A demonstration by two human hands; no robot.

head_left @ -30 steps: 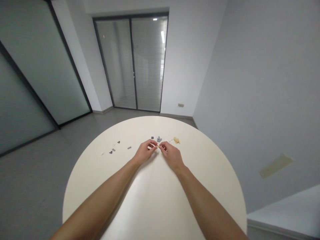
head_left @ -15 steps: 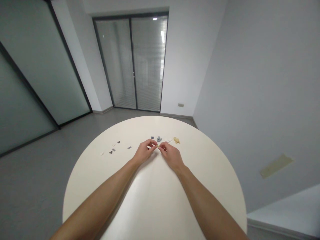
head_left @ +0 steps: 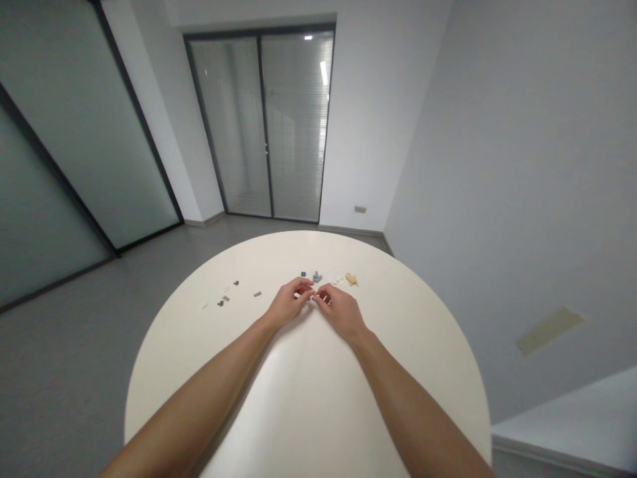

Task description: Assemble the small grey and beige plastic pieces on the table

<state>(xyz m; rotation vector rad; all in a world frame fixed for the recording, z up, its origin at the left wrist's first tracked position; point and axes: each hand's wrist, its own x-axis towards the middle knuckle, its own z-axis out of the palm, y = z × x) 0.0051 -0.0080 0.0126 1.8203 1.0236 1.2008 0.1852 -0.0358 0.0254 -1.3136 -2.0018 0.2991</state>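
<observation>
Two hands, the left hand point(head_left: 288, 303) and the right hand point(head_left: 341, 312), grip one small pale piece point(head_left: 313, 292) between their fingertips, nearer the far edge of the round tabletop point(head_left: 318, 255). Loose grey pieces point(head_left: 223, 300) lie toward the far left edge, beige pieces point(head_left: 352, 279) toward the far right, none visibly joined; much remains spread out.

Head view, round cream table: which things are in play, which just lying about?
In play: left hand, right hand, small pale piece pinched between them.

Lying about: tan chunky piece, blue-grey piece, scattered dark grey pieces.
</observation>
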